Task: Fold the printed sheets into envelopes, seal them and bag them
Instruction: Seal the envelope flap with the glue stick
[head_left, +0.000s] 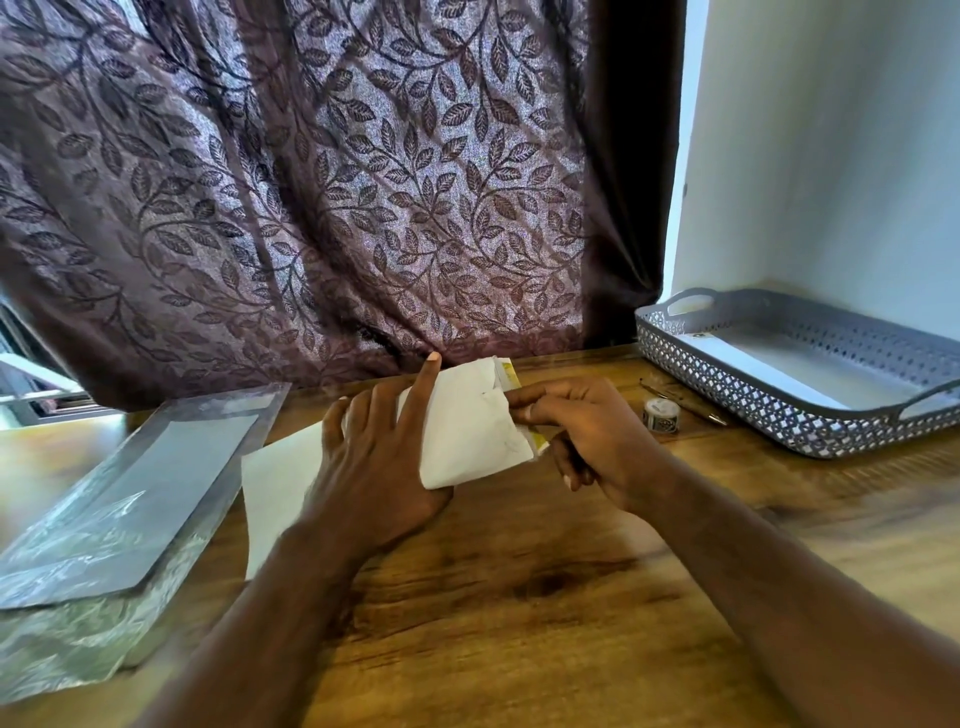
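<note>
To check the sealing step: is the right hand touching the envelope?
Touching. The head view shows the right hand pinching an edge of the envelope.

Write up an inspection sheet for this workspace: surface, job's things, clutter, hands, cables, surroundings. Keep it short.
Surface: wooden table, grain pattern, no spills seen.
Job's things: folded envelope held up over the table's middle; flat sheet lying partly under the left forearm; clear bags stacked at the left; grey perforated tray at the right with white paper inside.
Clutter: tape roll and thin pen-like tool between the envelope and the tray.
Hands: left hand holds the envelope's left side, index finger straight; right hand pinches its right edge.
Cables: nothing seen.
Surroundings: leaf-patterned curtain behind the table; pale wall at the right.
</note>
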